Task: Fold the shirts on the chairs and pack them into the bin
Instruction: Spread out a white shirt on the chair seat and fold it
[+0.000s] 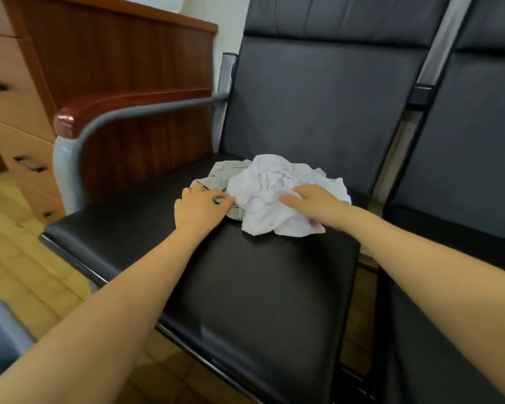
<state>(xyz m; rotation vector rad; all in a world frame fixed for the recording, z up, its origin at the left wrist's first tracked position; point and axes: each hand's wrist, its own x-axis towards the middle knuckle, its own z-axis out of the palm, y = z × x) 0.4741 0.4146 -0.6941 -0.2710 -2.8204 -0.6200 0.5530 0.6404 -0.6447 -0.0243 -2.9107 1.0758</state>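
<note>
White shirt [277, 196]: crumpled in a heap on the black seat of the chair [245, 287], toward the seat's back edge, close under the backrest.
Grey shirt [225, 173]: bunched on the same seat, touching the white shirt on its left and partly covered by it.
Left hand [197, 208]: laid on the seat at the left edge of the heap; its grip is curled, the fingertips pinching the grey shirt's near edge where it meets the white one.
Right hand [315, 204]: set on the right part of the white shirt; its grip is curled into the cloth, a fold being held between thumb and fingers.
Chair: black padded seat and backrest, a grey metal frame, a red-brown wooden armrest [123, 107] on its left side.
Second chair [464, 170]: just beside the first, on the right, of the same black padding.
Bin [0, 336]: a grey rim is seen at the lower left corner of the view, on the floor near the seat's front left corner.
Wooden cabinet [18, 106]: with drawers, behind the armrest.
</note>
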